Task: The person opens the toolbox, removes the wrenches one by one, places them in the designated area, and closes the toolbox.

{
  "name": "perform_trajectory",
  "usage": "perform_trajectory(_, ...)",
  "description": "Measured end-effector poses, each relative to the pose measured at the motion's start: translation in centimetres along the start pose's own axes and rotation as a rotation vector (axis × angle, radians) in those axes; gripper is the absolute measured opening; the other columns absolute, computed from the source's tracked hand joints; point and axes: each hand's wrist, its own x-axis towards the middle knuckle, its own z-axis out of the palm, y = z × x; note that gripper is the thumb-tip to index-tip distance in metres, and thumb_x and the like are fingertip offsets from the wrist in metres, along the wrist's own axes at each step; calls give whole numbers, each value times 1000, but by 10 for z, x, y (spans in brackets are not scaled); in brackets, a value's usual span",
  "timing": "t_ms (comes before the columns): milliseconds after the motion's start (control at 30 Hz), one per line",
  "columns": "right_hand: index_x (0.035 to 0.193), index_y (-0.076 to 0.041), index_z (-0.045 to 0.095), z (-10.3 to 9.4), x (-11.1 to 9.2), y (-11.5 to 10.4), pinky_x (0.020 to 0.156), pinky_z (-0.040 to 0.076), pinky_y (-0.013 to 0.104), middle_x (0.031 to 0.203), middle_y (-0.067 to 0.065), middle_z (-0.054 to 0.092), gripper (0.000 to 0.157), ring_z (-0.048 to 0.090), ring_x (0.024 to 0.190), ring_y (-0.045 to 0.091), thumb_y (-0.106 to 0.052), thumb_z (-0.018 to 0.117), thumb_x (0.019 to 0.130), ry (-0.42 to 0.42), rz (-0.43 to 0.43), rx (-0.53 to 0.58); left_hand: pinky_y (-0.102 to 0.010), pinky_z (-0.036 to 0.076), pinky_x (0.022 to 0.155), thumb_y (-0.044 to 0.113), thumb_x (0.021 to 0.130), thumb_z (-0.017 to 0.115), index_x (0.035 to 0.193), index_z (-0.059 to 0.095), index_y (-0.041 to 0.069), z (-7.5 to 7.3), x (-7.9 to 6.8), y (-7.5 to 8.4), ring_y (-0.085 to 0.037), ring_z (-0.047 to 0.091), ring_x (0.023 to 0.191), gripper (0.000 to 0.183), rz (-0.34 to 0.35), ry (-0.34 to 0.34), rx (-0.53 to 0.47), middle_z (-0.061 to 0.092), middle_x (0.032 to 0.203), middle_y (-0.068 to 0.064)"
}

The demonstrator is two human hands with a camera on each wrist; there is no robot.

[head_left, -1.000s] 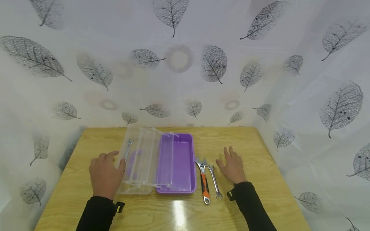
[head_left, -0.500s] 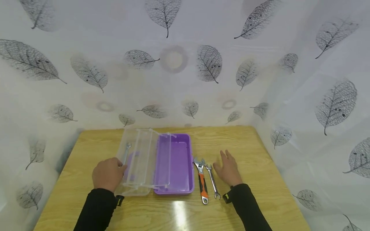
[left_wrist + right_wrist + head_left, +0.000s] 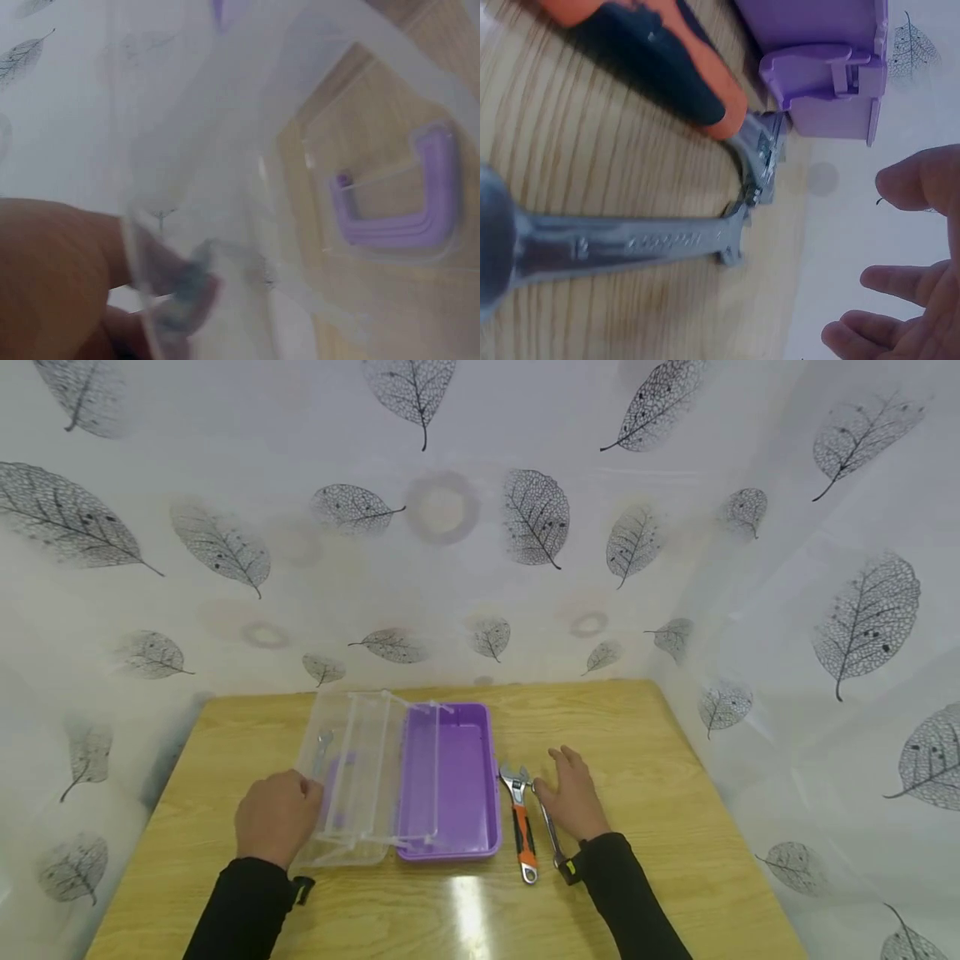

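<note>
My left hand [image 3: 276, 817] has its fingers curled at the lower end of a silver wrench [image 3: 322, 750], seen in the clear lid tray of the toolbox. In the left wrist view, the fingertips [image 3: 199, 304] pinch a blurred grey thing behind clear plastic. My right hand [image 3: 576, 802] hovers with spread fingers over an open-end wrench [image 3: 551, 831], partly hiding it. This open-end wrench [image 3: 622, 244] lies on the wood in the right wrist view, apart from the fingers. Left of it lies an adjustable wrench [image 3: 523, 835] with an orange and black handle.
The purple toolbox base [image 3: 491, 810] stands at mid table with its clear lid [image 3: 352, 856] folded open to the left. A purple handle [image 3: 442, 180] is on the lid, and a latch [image 3: 810, 71] on the base's side. Leaf-printed curtains [image 3: 450, 410] surround the table [image 3: 600, 710].
My left fingers have curled onto the tray wrench, which has shifted slightly toward me. My right hand has moved left, over the open-end wrench. The view has shifted slightly.
</note>
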Motion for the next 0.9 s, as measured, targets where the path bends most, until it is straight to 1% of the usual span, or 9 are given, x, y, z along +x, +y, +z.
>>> perform_trajectory(167, 124, -11, 53, -9, -10, -37, 93, 48, 47, 123, 12, 54, 36, 52, 111, 26, -28, 55, 93, 82, -26, 228, -31, 27, 40, 24, 100, 27, 81, 52, 1, -2, -7, 6, -20, 36, 43, 39, -11, 91, -141, 44, 54, -8)
perform_trajectory(267, 114, -12, 60, -13, -26, -77, 81, 53, 38, 104, 8, 63, 23, 58, 91, 17, -24, 55, 95, 51, -96, 413, -31, 30, 38, 31, 102, 23, 100, 50, 2, -9, -17, 23, -19, 38, 43, 40, 1, 138, -277, 46, 58, -8)
perform_trajectory(367, 111, -7, 60, -12, -44, -113, 73, 56, 34, 95, 13, 65, 19, 61, 84, 17, -16, 52, 96, -57, -266, 569, -28, 32, 38, 28, 103, 29, 103, 51, 7, -6, -31, 52, -15, 39, 45, 31, 95, 178, -410, 45, 61, -3)
perform_trajectory(500, 114, 3, 55, -6, -60, -139, 69, 59, 39, 93, 26, 62, 20, 62, 82, 30, 0, 46, 96, -180, -424, 775, -20, 32, 38, 15, 99, 43, 96, 54, 14, 20, -59, 96, -2, 36, 45, 12, 327, 179, -509, 42, 59, 10)
perform_trajectory(600, 103, 7, 54, -3, -68, -142, 63, 59, 41, 86, 30, 60, 14, 61, 74, 33, 3, 43, 96, -168, -404, 859, -12, 25, 35, 8, 94, 51, 94, 55, 16, 45, -78, 120, 8, 28, 44, 9, 477, 179, -503, 37, 56, 18)
perform_trajectory(667, 93, 7, 53, -2, -70, -140, 56, 58, 39, 79, 30, 60, 12, 59, 67, 33, 2, 42, 97, -142, -387, 861, -9, 19, 34, 7, 91, 54, 93, 55, 16, 57, -88, 128, 11, 22, 43, 9, 516, 187, -478, 32, 54, 20)
perform_trajectory(767, 86, 5, 51, -2, -72, -130, 52, 57, 37, 75, 28, 60, 17, 58, 62, 32, -4, 43, 98, -127, -350, 830, -10, 18, 35, 14, 93, 54, 94, 55, 19, 67, -95, 131, 11, 21, 42, 5, 493, 141, -452, 33, 54, 22)
perform_trajectory(833, 87, 4, 51, -7, -70, -117, 52, 57, 38, 76, 27, 59, 20, 58, 62, 34, -10, 44, 99, -132, -296, 796, -11, 27, 37, 21, 95, 54, 97, 57, 20, 67, -95, 126, 11, 30, 44, 4, 453, 83, -468, 41, 56, 22)
perform_trajectory(900, 90, 2, 53, -16, -65, -97, 54, 57, 38, 77, 24, 59, 24, 59, 64, 34, -18, 45, 100, -136, -193, 726, -15, 39, 42, 30, 96, 53, 104, 57, 22, 62, -90, 117, 9, 42, 50, 12, 394, 40, -476, 52, 63, 21)
